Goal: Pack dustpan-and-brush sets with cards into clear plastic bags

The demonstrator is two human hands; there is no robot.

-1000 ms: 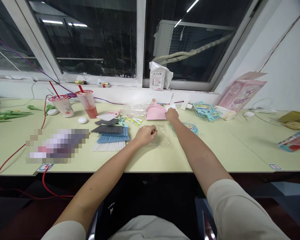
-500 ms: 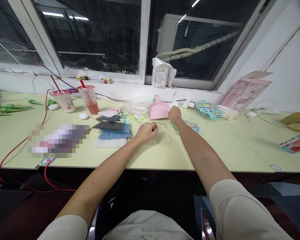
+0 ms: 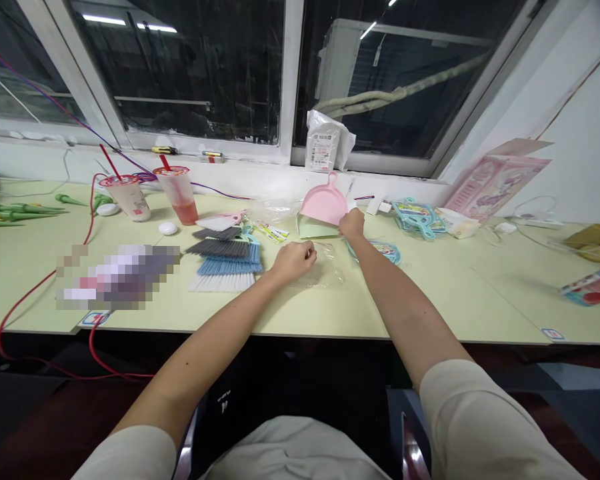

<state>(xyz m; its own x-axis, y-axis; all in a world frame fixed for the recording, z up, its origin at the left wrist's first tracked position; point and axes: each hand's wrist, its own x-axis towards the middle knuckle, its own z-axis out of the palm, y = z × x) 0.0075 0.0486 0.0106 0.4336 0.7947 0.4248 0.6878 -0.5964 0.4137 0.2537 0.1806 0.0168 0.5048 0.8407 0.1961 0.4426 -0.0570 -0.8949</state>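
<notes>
My right hand (image 3: 352, 223) is closed at the right edge of a small pink dustpan (image 3: 325, 201), which is tipped up with its handle toward the window. Below its pink part a pale green area shows, and a small white piece stands by my fingers. My left hand (image 3: 295, 261) is closed, fingers curled, over a clear plastic bag (image 3: 325, 267); what it holds, if anything, is hidden. To its left lie stacked hand brushes (image 3: 227, 263) with grey, blue and white bristles. Behind my right wrist lies a turquoise dustpan set (image 3: 384, 252).
Two drink cups (image 3: 177, 197) with red straws stand at the back left. More turquoise sets (image 3: 420, 219) and a pink box (image 3: 497, 177) are at right. A red cable (image 3: 17, 293) runs over the table's left edge. A wrapped package (image 3: 325, 143) stands on the sill.
The pink dustpan has tipped up and back at my right hand, its handle higher and its pale green area showing. My left hand has hardly moved.
</notes>
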